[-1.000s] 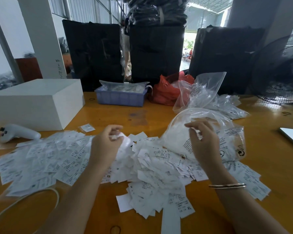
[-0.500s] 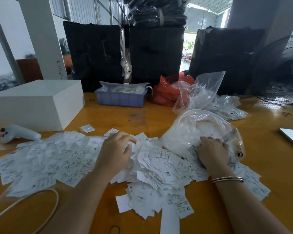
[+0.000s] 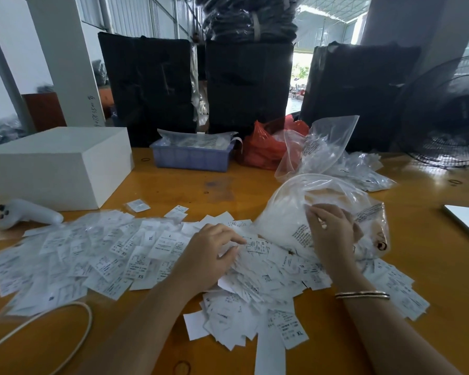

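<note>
The job looks like putting the size labels (image 3: 114, 255) into the clear plastic bag (image 3: 290, 212), and I think it is only partly done. The bag has some white stuff in it, but a big heap of labels is spread over the counter (image 3: 190, 190), right in front of the person. The left hand (image 3: 209, 255) lies on the heap with its fingers curled round a bunch of labels. The right hand (image 3: 331, 234) pinches the thin side of the bag, which sits on the counter just right of the heap. A white box (image 3: 54, 163), a white controller (image 3: 27, 215) and a white cable (image 3: 73, 334) are on the left. A blue tray (image 3: 192, 158), a red bag (image 3: 263, 150) and another clear bag (image 3: 322, 147) are farther back. Nothing blocks the bag, but its floppy mouth may fold shut.
</note>
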### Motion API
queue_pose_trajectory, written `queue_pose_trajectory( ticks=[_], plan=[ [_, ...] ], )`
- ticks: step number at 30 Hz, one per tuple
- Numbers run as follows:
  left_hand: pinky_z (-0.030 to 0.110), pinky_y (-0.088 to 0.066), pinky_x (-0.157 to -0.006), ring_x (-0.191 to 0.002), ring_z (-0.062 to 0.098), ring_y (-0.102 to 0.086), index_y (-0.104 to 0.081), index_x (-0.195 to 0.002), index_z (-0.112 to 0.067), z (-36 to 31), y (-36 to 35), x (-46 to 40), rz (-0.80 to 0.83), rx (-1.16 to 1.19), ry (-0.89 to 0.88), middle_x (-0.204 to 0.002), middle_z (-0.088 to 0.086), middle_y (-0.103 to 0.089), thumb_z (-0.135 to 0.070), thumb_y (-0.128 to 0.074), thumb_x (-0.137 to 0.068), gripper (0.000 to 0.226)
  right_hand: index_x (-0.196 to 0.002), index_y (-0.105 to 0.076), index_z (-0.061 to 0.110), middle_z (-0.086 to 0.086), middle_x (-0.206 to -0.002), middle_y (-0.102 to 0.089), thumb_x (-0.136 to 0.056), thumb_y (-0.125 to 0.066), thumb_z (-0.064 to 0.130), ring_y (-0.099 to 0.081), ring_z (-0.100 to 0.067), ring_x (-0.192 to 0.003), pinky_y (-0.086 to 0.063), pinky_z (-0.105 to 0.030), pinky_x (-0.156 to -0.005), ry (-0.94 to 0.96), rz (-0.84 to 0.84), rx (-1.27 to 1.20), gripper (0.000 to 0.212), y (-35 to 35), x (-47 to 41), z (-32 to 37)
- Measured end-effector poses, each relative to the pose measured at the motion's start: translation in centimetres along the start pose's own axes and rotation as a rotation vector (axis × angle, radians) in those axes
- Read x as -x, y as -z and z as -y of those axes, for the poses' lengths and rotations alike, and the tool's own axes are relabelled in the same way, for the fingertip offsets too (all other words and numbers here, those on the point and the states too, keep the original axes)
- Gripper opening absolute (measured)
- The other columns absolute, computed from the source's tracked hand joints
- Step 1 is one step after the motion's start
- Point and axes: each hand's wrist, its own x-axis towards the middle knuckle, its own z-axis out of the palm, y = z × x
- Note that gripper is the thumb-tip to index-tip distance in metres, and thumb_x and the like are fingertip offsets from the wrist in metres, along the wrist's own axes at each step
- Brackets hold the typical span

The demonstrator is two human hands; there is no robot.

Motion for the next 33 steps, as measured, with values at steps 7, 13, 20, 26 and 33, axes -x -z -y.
queue_pose_trajectory(
  ticks=[7,13,20,26,33],
  plan=[
    [0.007,-0.045,-0.080,-0.101,-0.007,-0.057,-0.059,-0.110,-0.044,-1.8,0.6,-0.1,0.003,0.602,0.233,-0.105,-0.028,-0.064,-0.056,-0.057,-0.078,0.034,-0.100,-0.066,0.043,0.009,-0.069,-0.065,-0.092,-0.054,0.019,-0.054,-0.008,-0.059,-0.045,-0.019,-0.055,-0.053,0.513,-0.765,0.028,-1.2,3.7,6.1],
    [0.010,-0.048,-0.066,-0.081,0.001,-0.067,-0.069,-0.084,-0.025,-1.7,0.6,-0.5,-0.115,0.706,0.353,-0.082,-0.013,-0.073,-0.018,-0.061,-0.091,0.013,-0.104,-0.063,0.043,0.014,-0.067,-0.064,-0.095,-0.051,0.023,-0.054,0.000,-0.060,-0.044,-0.016,-0.059,-0.008,0.543,-0.604,0.025,-2.4,3.9,4.8],
    [0.013,-0.051,-0.061,-0.074,0.006,-0.070,-0.063,-0.087,-0.011,-1.7,0.8,-0.6,-0.243,0.884,0.501,-0.078,-0.001,-0.075,-0.006,-0.064,-0.087,0.005,-0.139,-0.042,0.026,0.006,-0.135,-0.050,-0.098,-0.038,0.030,-0.040,-0.016,-0.124,-0.029,-0.036,-0.105,0.275,0.615,0.259,0.042,-3.1,4.1,4.2],
    [0.012,-0.047,-0.059,-0.068,0.000,-0.064,-0.065,-0.087,-0.018,-1.8,1.0,-0.6,-0.272,0.787,0.537,-0.073,-0.009,-0.071,-0.018,-0.062,-0.091,0.005,-0.135,-0.050,0.027,0.006,-0.125,-0.052,-0.096,-0.044,0.033,-0.044,-0.015,-0.114,-0.028,-0.032,-0.100,0.229,0.589,0.221,0.039,-3.0,4.0,4.2],
    [0.009,-0.045,-0.062,-0.080,-0.007,-0.064,-0.071,-0.089,-0.025,-2.0,1.0,-0.6,-0.283,0.777,0.579,-0.082,-0.019,-0.072,-0.028,-0.062,-0.090,0.010,-0.084,-0.062,0.022,0.009,-0.075,-0.056,-0.097,-0.046,0.021,-0.046,-0.006,-0.065,-0.035,-0.025,-0.064,0.200,0.376,-0.070,0.021,-2.9,4.0,4.4]
  ],
)
